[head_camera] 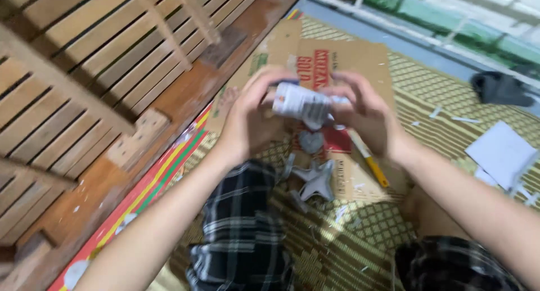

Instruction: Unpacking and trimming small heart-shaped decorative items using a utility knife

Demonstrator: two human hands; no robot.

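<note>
Both hands, left hand [247,119] and right hand [363,108], clasp a white plastic glue bottle [301,102] (nozzle blurred) above a grey star-shaped cut-out [316,181], seemingly mid-gluing; next, careful aim.

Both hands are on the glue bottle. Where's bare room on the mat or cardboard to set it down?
Bare woven mat lies right of the cardboard sheet, between it and the white paper. The cardboard's far end is also bare. It is crowded under the left hand and right hand holding the glue bottle: grey star cutout, heart cutout, yellow-handled knife.
</note>
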